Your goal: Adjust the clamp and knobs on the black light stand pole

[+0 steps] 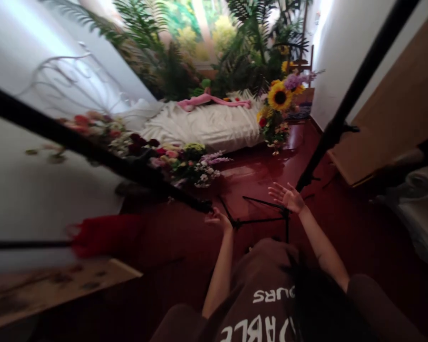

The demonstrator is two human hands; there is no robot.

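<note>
My left hand point(218, 219) is beside the lower part of a black stand pole point(128, 166) that slants in from the left. Its fingers point left and look parted; whether they touch the pole I cannot tell. My right hand point(288, 197) is open with the palm turned up and the fingers spread, holding nothing. Close by it, a second black stand pole point(328, 137) rises to the upper right. Thin black stand legs point(260, 221) spread over the dark red floor below and between both hands.
Ahead is a white-draped bed point(214, 126) with a pink plush toy point(203, 99) on it. Mixed flowers point(185, 161) and a sunflower point(280, 96) flank it. Palm fronds stand behind. A red bag point(103, 232) lies left; brown panels point(388, 104) lean on the right wall.
</note>
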